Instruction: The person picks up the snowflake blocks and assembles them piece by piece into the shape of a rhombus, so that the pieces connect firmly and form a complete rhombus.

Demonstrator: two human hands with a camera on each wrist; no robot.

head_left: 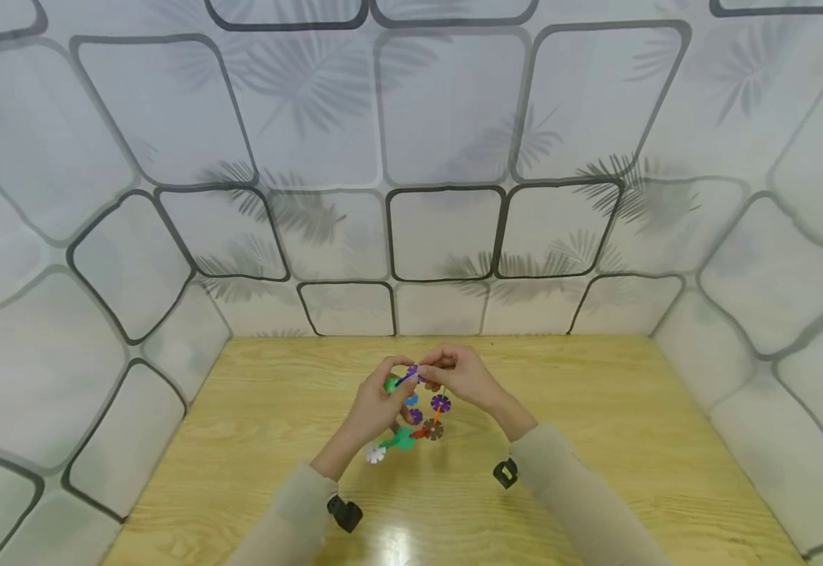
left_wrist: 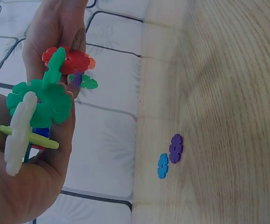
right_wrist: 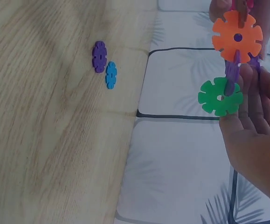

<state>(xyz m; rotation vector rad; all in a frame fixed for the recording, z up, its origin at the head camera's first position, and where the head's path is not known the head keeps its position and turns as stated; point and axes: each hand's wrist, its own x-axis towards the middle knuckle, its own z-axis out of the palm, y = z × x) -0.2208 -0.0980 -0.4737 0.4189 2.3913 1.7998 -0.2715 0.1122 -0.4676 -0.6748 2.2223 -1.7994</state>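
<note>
My left hand (head_left: 372, 405) and right hand (head_left: 466, 379) meet above the table, fingertips close together. Between them is a purple notched flower disc (head_left: 413, 370), pinched by the right fingers, with a dark blue disc edge-on beside it in the left hand's grip. A chain of interlocked plastic discs hangs below, including a white disc (head_left: 376, 453), a green disc (head_left: 404, 439), a brown disc (head_left: 433, 429) and a purple disc (head_left: 441, 403). In the right wrist view, an orange disc (right_wrist: 237, 36) and a green disc (right_wrist: 218, 96) hang near the right fingers. Fingers partly hide the joint.
A loose purple disc (left_wrist: 176, 148) and a loose blue disc (left_wrist: 162, 165) lie on the wooden table (head_left: 277, 472), beneath the hands. Patterned cloth walls (head_left: 446, 236) enclose the table at the back and both sides.
</note>
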